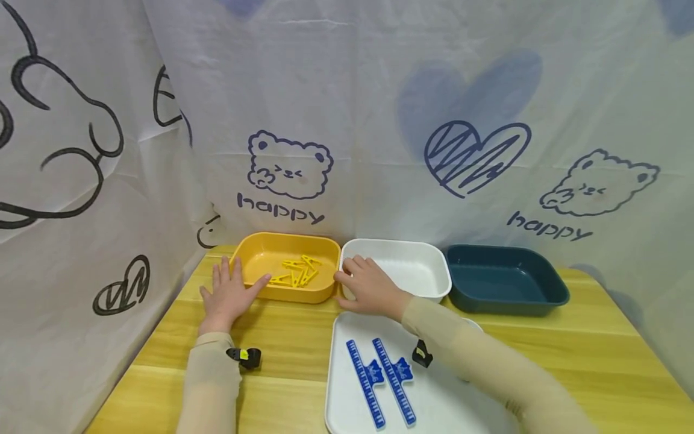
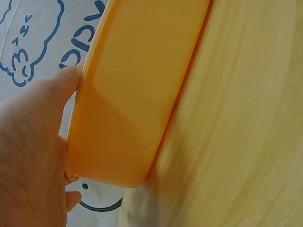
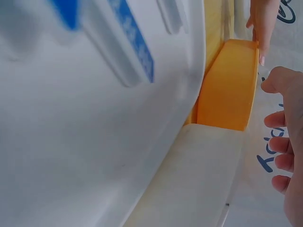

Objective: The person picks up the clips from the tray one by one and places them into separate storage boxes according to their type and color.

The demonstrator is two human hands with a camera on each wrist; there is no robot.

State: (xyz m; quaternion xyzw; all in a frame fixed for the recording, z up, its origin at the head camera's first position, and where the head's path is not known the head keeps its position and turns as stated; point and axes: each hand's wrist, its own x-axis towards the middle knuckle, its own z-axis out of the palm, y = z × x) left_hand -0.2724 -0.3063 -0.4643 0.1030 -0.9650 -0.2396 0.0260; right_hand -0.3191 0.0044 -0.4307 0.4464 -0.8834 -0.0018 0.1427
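Note:
Left of centre in the head view stands a yellow bin (image 1: 293,295) with several small yellow clips (image 1: 311,261) in it. My left hand (image 1: 228,298) touches its left end, fingers spread and thumb over the front rim. The left wrist view shows the thumb (image 2: 71,82) against the rim. My right hand (image 1: 376,289) is over the near left corner of the white bin (image 1: 406,268), close to the yellow bin. Its fingers (image 3: 279,144) are loosely bent with nothing visible between them and the thumb.
A dark teal bin (image 1: 504,304) stands right of the white one. In front, a white tray (image 1: 338,361) holds two blue clips (image 1: 365,383) with piano-key edging; the right forearm crosses above it. A printed cloth (image 1: 368,199) hangs behind the wooden table (image 1: 287,343).

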